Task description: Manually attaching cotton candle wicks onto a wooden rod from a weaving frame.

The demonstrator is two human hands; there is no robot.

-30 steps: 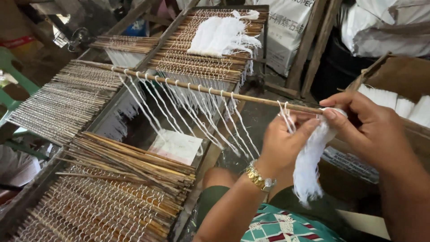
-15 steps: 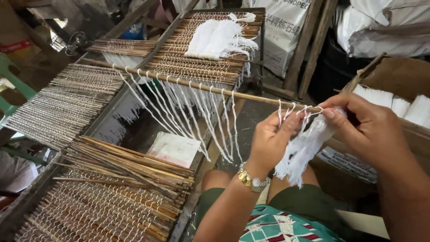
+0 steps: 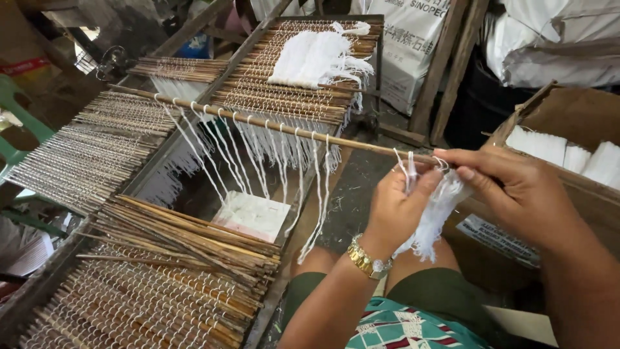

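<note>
Fingers: both hands pinched a white string bundle (image 3: 434, 216) at the near end of the stick (image 3: 271, 124).
Left hand (image 3: 402, 208): thumb pressed strands.
Right hand (image 3: 516, 194): fingertips closed on the stick's tip.
Done: about nine strings (image 3: 258, 158) hung looped along the stick.
Left: the near end looked unfilled; bundle unspent.
Count: one stick in hand, two bare-stick piles (image 3: 194, 236).
</note>
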